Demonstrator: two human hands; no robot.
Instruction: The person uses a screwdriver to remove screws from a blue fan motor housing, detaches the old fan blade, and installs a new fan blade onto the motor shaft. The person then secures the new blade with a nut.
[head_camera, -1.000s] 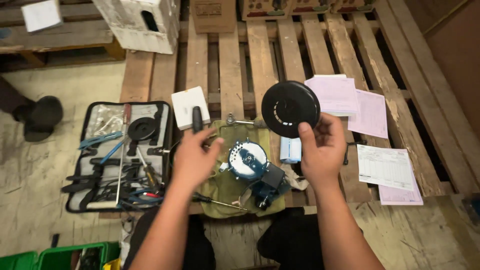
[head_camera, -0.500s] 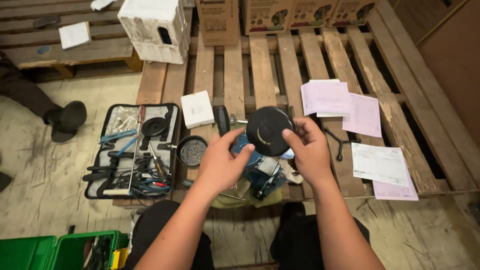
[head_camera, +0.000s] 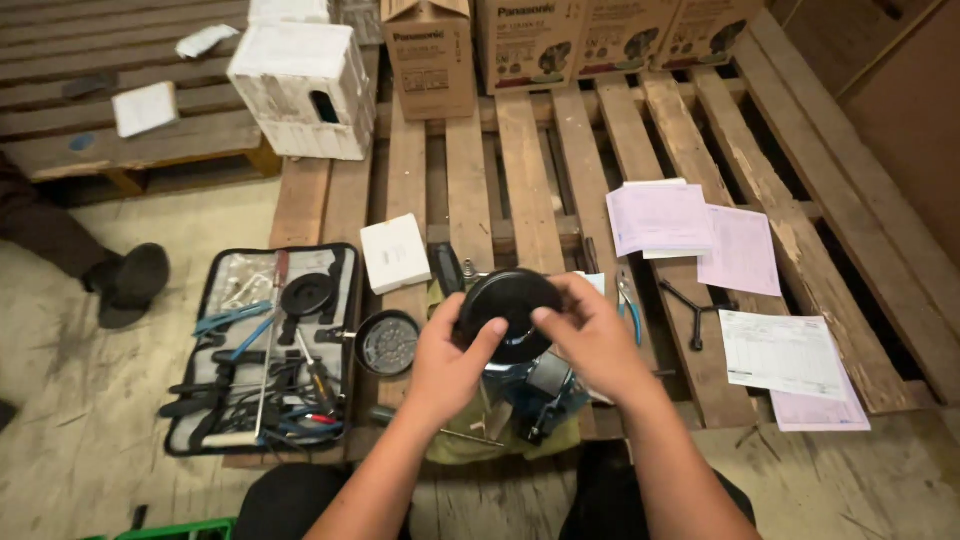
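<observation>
Over the wooden pallet (head_camera: 530, 170), left hand (head_camera: 450, 365) and right hand (head_camera: 590, 340) both grasp a black round cover (head_camera: 505, 310) above a blue device (head_camera: 530, 385).

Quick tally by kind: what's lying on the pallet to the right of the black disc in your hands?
Pink paper sheets: 2, the other at
White printed forms: 1
Black three-armed wrench: 1
Blue-handled pliers: 1
Total: 5

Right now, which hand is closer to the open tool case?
Left. The left hand grips the black round cover just right of the tool case; the right hand holds the cover's far side.
</observation>
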